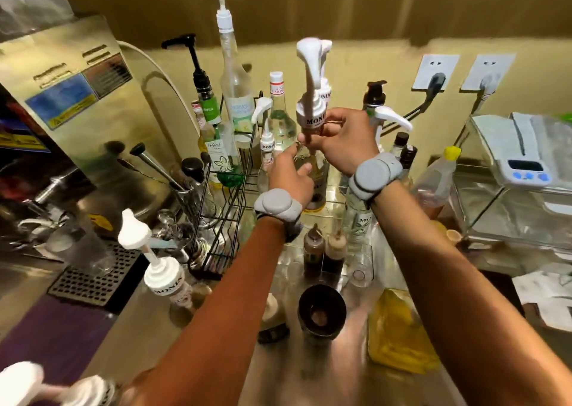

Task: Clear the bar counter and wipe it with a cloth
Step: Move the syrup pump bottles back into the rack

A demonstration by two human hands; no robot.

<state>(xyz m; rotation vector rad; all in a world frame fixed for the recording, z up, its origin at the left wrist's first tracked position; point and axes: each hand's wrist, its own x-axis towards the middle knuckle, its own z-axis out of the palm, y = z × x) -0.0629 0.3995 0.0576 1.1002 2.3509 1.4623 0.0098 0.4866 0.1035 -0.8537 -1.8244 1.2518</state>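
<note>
Gripping the neck of a white pump dispenser marked MONIN, the right hand has its fingers curled tight around the collar and stem, just above a syrup bottle. The left hand wraps the bottle's shoulder, fingers closed round the glass, thumb across the front. Both wrists carry grey bands. The bottle stands upright on the steel bar counter, crowded among other pump bottles beside a black wire rack. A yellow cloth lies on the counter under the right forearm.
</note>
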